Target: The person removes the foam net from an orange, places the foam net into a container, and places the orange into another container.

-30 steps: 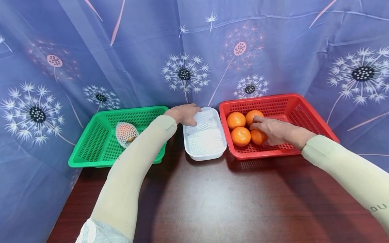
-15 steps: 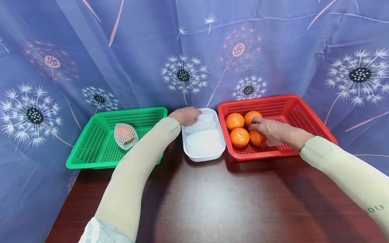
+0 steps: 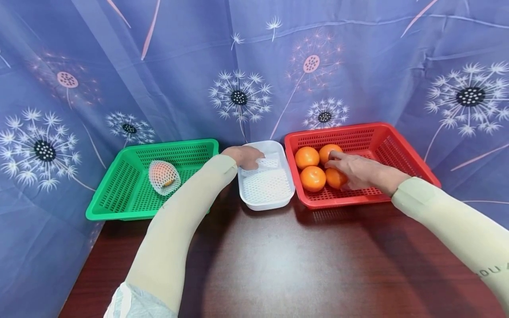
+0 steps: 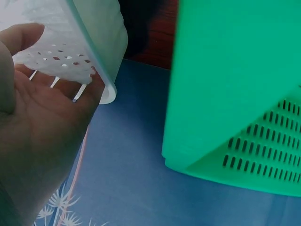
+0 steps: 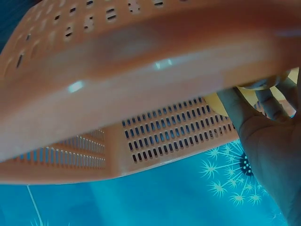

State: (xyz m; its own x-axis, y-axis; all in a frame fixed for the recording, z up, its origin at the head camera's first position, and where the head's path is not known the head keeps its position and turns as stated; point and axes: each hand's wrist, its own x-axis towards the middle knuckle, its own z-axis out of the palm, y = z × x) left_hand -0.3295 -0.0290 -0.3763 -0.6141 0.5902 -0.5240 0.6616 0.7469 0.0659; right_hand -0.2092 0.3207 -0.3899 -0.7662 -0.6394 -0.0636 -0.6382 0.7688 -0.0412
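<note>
My left hand (image 3: 248,157) reaches into the white tray (image 3: 267,206), over its left rim, touching the white foam nets (image 3: 267,182) inside. In the left wrist view, the thumb stands apart from the fingers, with foam net (image 4: 61,59) between them; some fingertips are hidden. My right hand (image 3: 354,171) is in the red basket (image 3: 413,154), its fingers curled round the nearest right orange (image 3: 335,178). Beside that fruit lie several more oranges (image 3: 313,179). In the green basket (image 3: 115,185) sits an orange wrapped in a foam net (image 3: 162,176).
Both baskets and the tray stand in a row at the back of the dark wooden table (image 3: 278,260), the tray between the baskets. Behind them hangs a blue curtain (image 3: 179,88) with a dandelion print.
My left hand has dipped lower into the tray, and the foam nets beneath it have shifted. The right hand stays on its orange. The head view has moved slightly.
</note>
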